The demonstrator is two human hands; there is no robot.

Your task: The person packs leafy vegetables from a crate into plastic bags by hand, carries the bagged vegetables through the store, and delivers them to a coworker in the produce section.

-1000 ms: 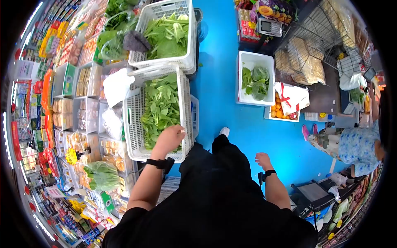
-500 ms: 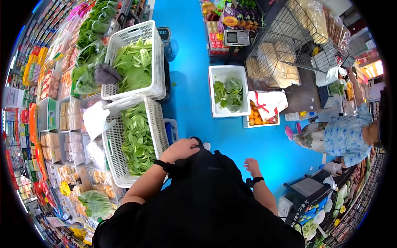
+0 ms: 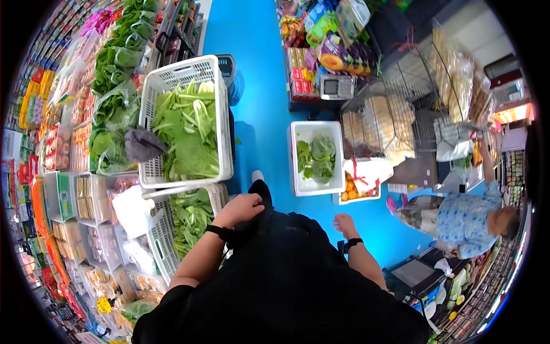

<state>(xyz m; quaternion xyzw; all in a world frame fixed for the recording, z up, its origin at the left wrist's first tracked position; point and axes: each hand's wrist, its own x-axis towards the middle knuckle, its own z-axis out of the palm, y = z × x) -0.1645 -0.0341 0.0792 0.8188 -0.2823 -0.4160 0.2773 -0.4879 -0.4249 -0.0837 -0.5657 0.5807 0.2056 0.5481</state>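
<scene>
My left hand hangs at my left thigh, beside the lower white crate of leafy greens. Its fingers are loosely curled and I see nothing in them. My right hand hangs over the blue floor, apart from everything around it. Its fingers are slightly bent, with nothing visible in them. Ahead on the left, another white crate holds long green leaves. A dark grey cloth hangs over its left side.
A white foam box with bagged greens stands ahead, beside a box of oranges. At right, a person in a blue patterned shirt reaches toward the counter. Wire racks rise behind. Packed produce shelves line the left.
The view has moved forward along the aisle; crates and boxes now sit lower in view. My foot now shows ahead. My right hand's fingers are more bent than before.
</scene>
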